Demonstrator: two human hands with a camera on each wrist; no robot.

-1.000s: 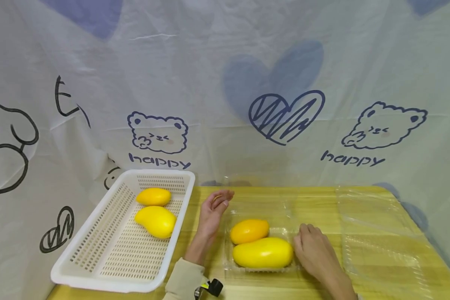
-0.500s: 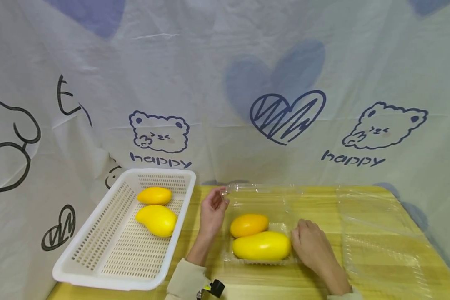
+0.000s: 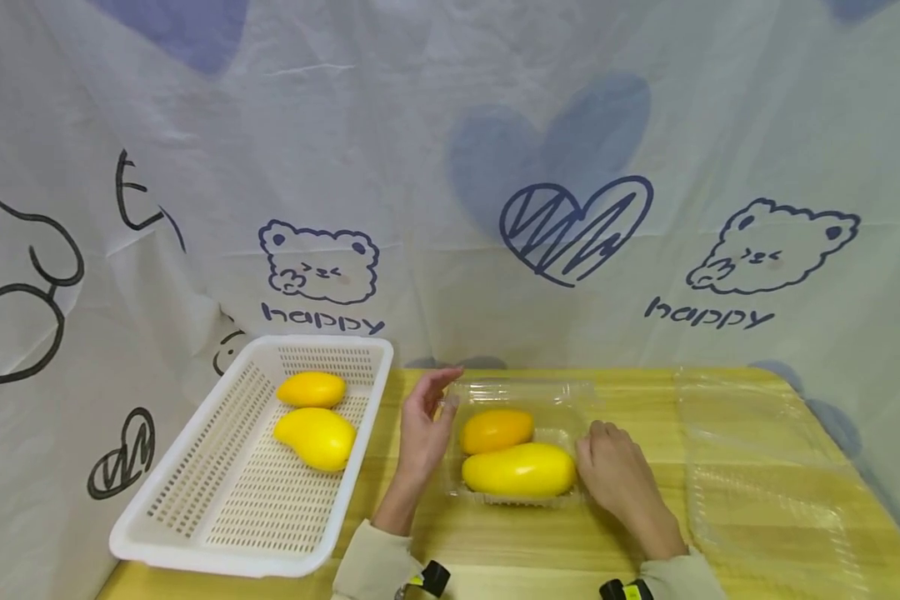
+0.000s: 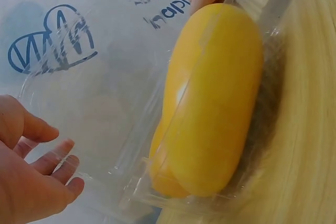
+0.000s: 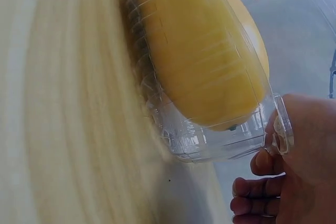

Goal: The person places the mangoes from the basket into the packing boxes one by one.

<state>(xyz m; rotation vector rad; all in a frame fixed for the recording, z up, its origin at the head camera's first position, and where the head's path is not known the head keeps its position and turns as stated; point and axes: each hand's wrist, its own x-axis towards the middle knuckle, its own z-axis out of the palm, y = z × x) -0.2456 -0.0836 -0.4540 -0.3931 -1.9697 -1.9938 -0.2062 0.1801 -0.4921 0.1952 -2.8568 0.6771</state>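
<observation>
A clear plastic clamshell container with a raised lid holds two mangoes: a long yellow mango in front and a smaller orange-yellow mango behind. At the left edge of the lid is my left hand, thumb and fingers spread apart; in the left wrist view its loosely bent fingers overlap the transparent plastic. My right hand grips the container's right rim. In the right wrist view its thumb lies against the corner tab, with the other fingers curled below.
To the left stands a white perforated basket with two more yellow mangoes. More clear plastic packaging lies on the wooden table at right. A printed cloth hangs at the table's back edge.
The container with both mangoes has slid away from me, the right hand moving along with it. The left hand's fingers have spread at the lid, whose far edge has shifted.
</observation>
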